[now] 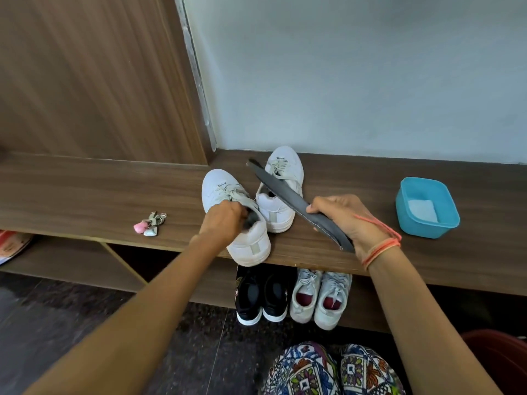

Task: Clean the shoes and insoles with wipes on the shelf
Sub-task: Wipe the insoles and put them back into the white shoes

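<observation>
Left of the blue tub (421,230), the right hand (345,220) curls round a grey insole (285,192) lifted above the shelf (313,262). Further left, the left hand (225,220) hooks its fingers inside the near white shoe (251,246), whose heel overhangs the shelf's front edge.

In front of me is a pale grey-blue wall (356,75), and left of it a brown wooden panel (85,75). Below them runs a long dark wooden shelf (85,189) with open compartments (51,260) under it. The floor (71,323) is dark speckled stone.
</observation>
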